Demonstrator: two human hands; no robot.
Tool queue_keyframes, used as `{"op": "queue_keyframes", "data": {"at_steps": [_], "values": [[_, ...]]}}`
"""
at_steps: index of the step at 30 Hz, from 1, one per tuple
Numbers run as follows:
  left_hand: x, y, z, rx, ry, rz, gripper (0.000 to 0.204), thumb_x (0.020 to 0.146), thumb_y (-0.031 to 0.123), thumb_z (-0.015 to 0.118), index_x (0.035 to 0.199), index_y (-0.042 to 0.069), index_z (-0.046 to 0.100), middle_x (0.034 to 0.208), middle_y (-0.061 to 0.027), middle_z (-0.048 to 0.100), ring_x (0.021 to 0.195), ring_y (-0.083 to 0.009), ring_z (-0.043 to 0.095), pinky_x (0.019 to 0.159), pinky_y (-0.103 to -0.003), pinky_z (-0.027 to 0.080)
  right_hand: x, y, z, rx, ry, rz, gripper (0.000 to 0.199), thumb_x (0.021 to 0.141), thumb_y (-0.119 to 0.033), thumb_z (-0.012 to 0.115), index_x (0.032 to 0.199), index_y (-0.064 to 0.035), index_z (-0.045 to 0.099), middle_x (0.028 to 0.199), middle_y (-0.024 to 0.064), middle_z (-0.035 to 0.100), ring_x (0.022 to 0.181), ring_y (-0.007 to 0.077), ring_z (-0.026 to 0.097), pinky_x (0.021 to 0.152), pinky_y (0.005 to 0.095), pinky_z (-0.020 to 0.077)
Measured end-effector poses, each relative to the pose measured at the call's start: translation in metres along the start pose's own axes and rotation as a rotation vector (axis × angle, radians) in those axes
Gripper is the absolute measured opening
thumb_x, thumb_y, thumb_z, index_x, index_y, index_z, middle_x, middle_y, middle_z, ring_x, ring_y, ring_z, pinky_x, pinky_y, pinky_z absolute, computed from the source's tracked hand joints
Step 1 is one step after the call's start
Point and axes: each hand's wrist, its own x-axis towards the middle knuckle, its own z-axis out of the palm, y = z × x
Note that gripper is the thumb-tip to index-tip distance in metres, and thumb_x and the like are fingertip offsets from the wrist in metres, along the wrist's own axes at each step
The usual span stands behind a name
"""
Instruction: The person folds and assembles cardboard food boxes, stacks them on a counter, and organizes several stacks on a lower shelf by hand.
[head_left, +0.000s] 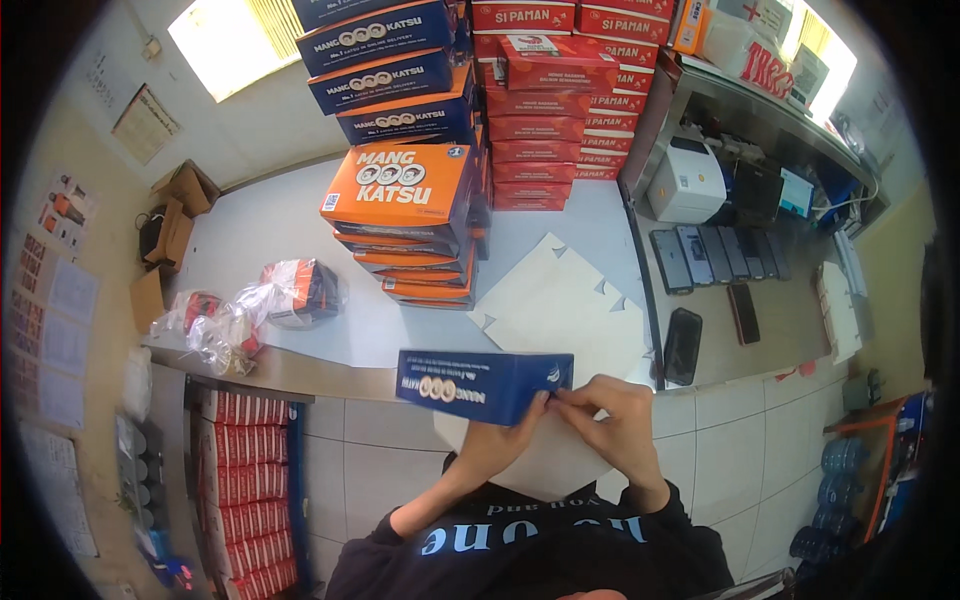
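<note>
A partly folded cardboard food box [470, 388] is in front of my chest, over the near edge of the table. One blue side wall stands up and faces away from me, and its pale inside spreads below. My left hand [492, 447] grips the box from below, near the right end of the blue wall. The fingers of my right hand [615, 420] pinch the box's corner beside that wall. Just beyond the box, flat unfolded cartons [550, 300] lie on the white table [375, 340], pale side up.
Behind stand stacks of orange and blue boxes [400, 190] and red boxes [535, 130]. Plastic-wrapped packs [300, 290] lie to the left. On the right are a label printer [688, 180], several phones [715, 255] and a metal-framed shelf. Red cartons [250, 500] fill the space below left.
</note>
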Motion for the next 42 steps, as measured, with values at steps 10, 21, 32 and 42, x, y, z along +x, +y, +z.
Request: {"op": "queue_keyframes", "data": {"at_steps": [10,21,32,42], "values": [[0.021,0.067,-0.064,0.055,-0.936,0.269,0.036,0.077,0.013,0.070,0.108,-0.001,0.056,0.102,-0.0100,0.060,0.100,-0.0220,0.057,0.091,-0.033,0.042,0.044,0.024,-0.064,0.049,-0.380,0.033,0.034,0.058,-0.012,0.083,0.075,-0.0077,0.054,0.111,0.0140,0.059,0.099,0.0313,0.057,0.083,0.0359,0.0458],[0.027,0.041,-0.077,-0.484,-0.490,-0.002,0.104,0.047,0.030,0.081,0.134,0.003,0.030,0.127,-0.0184,0.029,0.125,-0.0322,0.032,0.102,-0.040,0.031,0.024,0.040,-0.040,0.984,-0.280,-0.097,0.089,0.085,-0.071,0.031,0.144,-0.0044,0.022,0.146,0.0169,0.028,0.134,0.0299,0.029,0.108,0.0416,0.0273],[0.026,0.056,-0.072,0.157,-0.481,0.143,0.105,0.045,0.020,0.082,0.136,0.010,0.032,0.125,-0.0186,0.025,0.119,-0.0368,0.035,0.101,-0.039,0.034,0.008,-0.002,-0.031,-0.009,0.093,-0.768,0.010,0.066,-0.013,0.073,0.075,-0.0157,0.071,0.083,-0.0055,0.070,0.046,0.0080,0.043,0.040,0.0218,0.0315],[0.022,-0.012,-0.029,-0.507,-0.158,-0.013,0.134,0.056,0.025,0.078,0.141,0.005,-0.024,0.150,-0.0165,0.000,0.136,-0.0304,0.020,0.110,-0.040,0.024,0.032,-0.005,0.013,0.359,-0.248,-0.621,0.052,0.088,-0.056,0.039,0.124,-0.0247,0.058,0.147,0.0239,0.022,0.135,0.0435,0.022,0.104,0.0643,0.0088]]}}
